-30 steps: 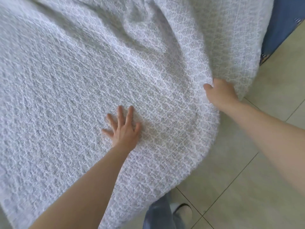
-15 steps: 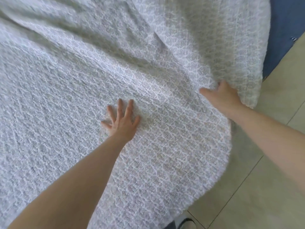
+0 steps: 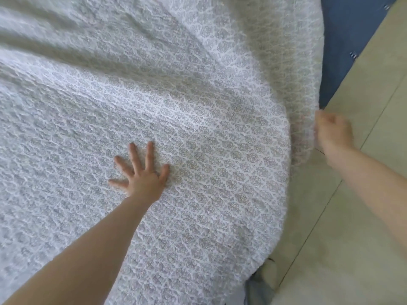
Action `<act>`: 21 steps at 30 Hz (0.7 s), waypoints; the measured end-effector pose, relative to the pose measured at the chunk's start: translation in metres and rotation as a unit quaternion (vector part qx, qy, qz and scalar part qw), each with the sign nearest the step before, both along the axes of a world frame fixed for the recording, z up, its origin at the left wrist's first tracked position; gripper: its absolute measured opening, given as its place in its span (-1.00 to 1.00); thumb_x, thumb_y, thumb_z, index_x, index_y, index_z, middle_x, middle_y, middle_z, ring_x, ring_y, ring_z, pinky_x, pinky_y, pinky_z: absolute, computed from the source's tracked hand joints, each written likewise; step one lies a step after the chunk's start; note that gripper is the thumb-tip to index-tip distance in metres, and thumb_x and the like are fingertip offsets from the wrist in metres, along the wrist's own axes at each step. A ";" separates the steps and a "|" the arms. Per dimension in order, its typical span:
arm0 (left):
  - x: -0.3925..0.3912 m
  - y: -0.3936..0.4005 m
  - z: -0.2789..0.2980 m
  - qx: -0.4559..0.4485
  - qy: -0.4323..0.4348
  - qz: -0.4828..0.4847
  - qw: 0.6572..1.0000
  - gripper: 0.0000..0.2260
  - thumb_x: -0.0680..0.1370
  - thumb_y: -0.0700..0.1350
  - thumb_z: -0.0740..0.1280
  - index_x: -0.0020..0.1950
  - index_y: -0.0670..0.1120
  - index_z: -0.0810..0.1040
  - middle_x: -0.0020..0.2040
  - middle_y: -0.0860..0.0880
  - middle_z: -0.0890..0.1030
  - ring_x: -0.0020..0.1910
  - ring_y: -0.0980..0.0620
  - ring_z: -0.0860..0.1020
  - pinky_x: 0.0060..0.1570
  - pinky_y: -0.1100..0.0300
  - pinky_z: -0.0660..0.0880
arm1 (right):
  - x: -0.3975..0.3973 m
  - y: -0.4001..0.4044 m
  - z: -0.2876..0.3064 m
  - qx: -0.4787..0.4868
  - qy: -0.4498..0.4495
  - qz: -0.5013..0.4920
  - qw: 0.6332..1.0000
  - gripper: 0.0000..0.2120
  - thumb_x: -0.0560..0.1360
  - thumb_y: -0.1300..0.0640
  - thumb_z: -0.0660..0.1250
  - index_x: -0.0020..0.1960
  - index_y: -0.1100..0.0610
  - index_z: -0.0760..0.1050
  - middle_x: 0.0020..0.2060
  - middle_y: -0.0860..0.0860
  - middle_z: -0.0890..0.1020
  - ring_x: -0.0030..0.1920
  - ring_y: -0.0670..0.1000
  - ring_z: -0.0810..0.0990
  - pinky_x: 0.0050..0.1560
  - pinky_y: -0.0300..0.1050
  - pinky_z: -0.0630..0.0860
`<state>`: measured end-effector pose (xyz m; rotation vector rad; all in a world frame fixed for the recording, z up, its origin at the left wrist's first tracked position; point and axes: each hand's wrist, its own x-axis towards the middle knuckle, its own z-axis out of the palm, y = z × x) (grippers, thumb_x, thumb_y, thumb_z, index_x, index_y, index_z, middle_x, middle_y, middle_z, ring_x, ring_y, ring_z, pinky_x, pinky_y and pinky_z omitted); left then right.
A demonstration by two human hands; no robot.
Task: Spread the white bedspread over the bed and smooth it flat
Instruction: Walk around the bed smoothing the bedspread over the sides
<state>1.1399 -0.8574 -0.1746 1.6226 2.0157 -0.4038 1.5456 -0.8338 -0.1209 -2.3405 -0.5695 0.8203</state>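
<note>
1. Left hand (image 3: 143, 179) flat, fingers spread, presses white bedspread (image 3: 198, 106), which covers the bed.
2. Right hand (image 3: 333, 130), at 3 o'clock, blurred, fingers curled, grips bedspread's hanging edge over tile floor (image 3: 352, 216).

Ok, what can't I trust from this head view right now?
- right hand: motion-blurred at the white bedspread edge, so its grip on the hem is unclear.
- Bed under the bedspread: fully covered; only a blue side shows.
- Far folds, top left: blurred and cut by the frame edge.
- left hand: its palm side is hidden, pressed flat against the cloth.
</note>
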 end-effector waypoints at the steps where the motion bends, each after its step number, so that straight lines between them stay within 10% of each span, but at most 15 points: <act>1: 0.001 0.000 0.000 0.001 0.004 -0.001 1.000 -0.38 0.50 0.45 -0.23 0.39 0.36 -0.56 0.47 0.08 -0.58 0.44 -0.28 -0.50 0.26 -0.57 -0.26 | 0.010 -0.003 -0.005 -0.027 -0.033 -0.022 0.999 -0.50 0.42 -0.20 0.30 0.16 0.16 0.52 0.11 0.16 0.62 0.11 0.20 0.59 0.11 0.03 0.51; 8: 0.016 0.000 -0.001 -0.001 0.007 0.031 0.999 -0.38 0.59 0.35 -0.17 0.43 0.27 -0.56 0.46 0.01 -0.58 0.46 -0.28 -0.47 0.32 -0.55 -0.23 | 0.002 0.001 -0.025 -0.067 0.075 0.028 0.995 -0.04 0.18 -0.30 0.53 0.38 0.16 0.26 0.25 0.07 0.47 0.20 0.12 0.52 0.20 0.09 0.51; 17: 0.149 -0.037 0.006 -0.016 -0.030 0.025 0.999 -0.24 0.50 0.46 -0.21 0.42 0.14 -0.62 0.46 -0.17 -0.57 0.46 -0.38 -0.44 0.33 -0.49 -0.26 | 0.070 -0.008 0.005 -0.049 0.117 0.078 0.989 -0.78 0.45 0.08 0.46 -0.07 0.14 0.47 -0.21 0.03 0.51 -0.27 -0.01 0.49 -0.21 -0.11 0.49; 21: 0.192 -0.053 0.006 -0.004 -0.023 0.042 0.999 -0.30 0.58 0.37 -0.18 0.51 0.11 -0.51 0.46 -0.13 -0.55 0.49 -0.30 -0.44 0.39 -0.46 -0.24 | 0.161 -0.057 0.008 -0.042 0.075 -0.157 0.984 -0.64 0.58 0.17 0.26 0.34 0.29 0.44 0.20 0.19 0.58 -0.06 0.08 0.57 -0.34 -0.23 0.43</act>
